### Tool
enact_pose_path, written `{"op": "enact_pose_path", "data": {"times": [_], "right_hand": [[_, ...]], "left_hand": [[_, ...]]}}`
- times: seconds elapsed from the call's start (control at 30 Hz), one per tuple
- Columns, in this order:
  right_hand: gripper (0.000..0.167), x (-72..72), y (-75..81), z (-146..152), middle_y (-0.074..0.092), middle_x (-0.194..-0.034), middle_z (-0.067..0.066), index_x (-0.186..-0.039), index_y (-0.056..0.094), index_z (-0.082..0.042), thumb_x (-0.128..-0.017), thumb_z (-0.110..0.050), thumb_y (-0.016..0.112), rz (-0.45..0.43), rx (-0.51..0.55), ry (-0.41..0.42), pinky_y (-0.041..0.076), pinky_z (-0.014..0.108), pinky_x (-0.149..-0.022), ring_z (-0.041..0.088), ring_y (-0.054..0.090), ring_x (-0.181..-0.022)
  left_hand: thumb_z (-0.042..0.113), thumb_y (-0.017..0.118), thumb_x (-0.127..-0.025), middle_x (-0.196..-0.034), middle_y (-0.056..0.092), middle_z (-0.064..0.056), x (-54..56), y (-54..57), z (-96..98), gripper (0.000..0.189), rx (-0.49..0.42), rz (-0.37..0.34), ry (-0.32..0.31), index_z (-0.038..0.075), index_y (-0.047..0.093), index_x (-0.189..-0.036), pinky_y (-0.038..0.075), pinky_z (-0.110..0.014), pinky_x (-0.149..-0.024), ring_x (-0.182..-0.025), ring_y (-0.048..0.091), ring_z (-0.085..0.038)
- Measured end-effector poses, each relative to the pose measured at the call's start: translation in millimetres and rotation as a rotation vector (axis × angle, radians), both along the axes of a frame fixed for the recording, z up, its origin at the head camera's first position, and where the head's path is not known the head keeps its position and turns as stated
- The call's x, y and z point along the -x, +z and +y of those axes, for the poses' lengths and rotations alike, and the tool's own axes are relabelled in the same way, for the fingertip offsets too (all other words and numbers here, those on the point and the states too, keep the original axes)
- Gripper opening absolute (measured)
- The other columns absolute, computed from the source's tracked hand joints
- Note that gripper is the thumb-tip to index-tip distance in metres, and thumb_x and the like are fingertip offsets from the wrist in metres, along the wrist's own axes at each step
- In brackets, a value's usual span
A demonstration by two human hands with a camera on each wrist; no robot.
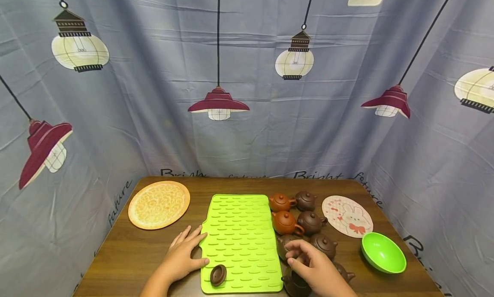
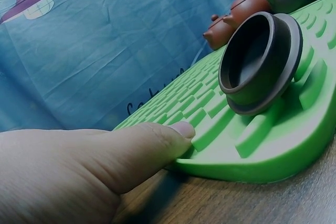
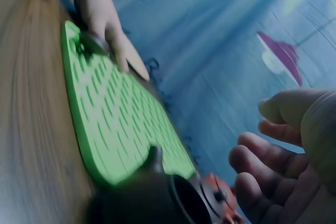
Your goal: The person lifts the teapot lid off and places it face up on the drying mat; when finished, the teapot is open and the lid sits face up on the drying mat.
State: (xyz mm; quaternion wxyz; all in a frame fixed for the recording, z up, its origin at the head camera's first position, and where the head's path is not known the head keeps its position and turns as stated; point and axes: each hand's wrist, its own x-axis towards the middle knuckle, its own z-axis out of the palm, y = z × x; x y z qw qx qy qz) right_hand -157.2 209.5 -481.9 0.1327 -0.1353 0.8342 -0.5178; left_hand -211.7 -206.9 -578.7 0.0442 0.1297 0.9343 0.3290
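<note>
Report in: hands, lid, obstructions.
Left hand touching green mat. Right hand near lidless teapot, holding nothing. Lid tilted on mat. Other teapots crowd right hand.

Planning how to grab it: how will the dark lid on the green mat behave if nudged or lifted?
The dark lid may rock or roll, being round-rimmed and tilted with its hollow underside showing. Raised ridges on the green mat would probably limit sliding. The lid's thin, crisp rim looks hard, so it's likely stiff and perhaps easily chipped.

Left grip [image 2: 100,169] touching green mat [image 2: 252,167]; dark lid [image 2: 261,65] tipped on it.
</note>
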Motion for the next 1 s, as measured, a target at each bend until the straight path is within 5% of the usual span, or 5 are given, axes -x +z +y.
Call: {"op": "enact_pose_path", "data": {"times": [0.3, 0.53, 1.0], "right_hand": [[0.033, -7.7, -1.0, 31, 0.07, -0.112, 0.008, -0.129, 0.065, -0.008, -0.099, -0.018, 0.074, 0.086, -0.169, -0.247, 0.057, 0.026, -0.068, 0.004, 0.062, -0.085], [0.036, -10.1, -6.8, 49, 0.068, -0.118, 0.003, -0.127, 0.068, -0.01, -0.094, -0.018, 0.08, 0.126, -0.261, -0.302, 0.055, 0.028, -0.08, 0.008, 0.06, -0.096], [0.042, -14.5, -10.6, 90, 0.066, -0.111, 0.003, -0.125, 0.07, -0.013, -0.088, -0.027, 0.085, 0.156, -0.58, -0.35, 0.053, 0.031, -0.075, 0.016, 0.059, -0.095]], "left_hand": [[0.058, 0.082, -0.084, -0.17, 0.035, -0.003, 0.5, 2.1, 2.0, 0.082, -0.005, -0.005, -0.002, 0.022, 0.056, -0.154, 0.012, -0.074, -0.124, -0.16, 0.017, -0.043], [0.058, 0.082, -0.084, -0.171, 0.034, -0.003, 0.4, 1.0, 0.8, 0.083, -0.014, -0.02, 0.0, 0.022, 0.056, -0.154, 0.01, -0.073, -0.124, -0.161, 0.015, -0.044], [0.056, 0.083, -0.084, -0.171, 0.033, -0.004, -1.0, 3.6, 1.1, 0.083, -0.03, -0.036, 0.002, 0.02, 0.055, -0.154, 0.006, -0.071, -0.125, -0.161, 0.013, -0.044]]}}
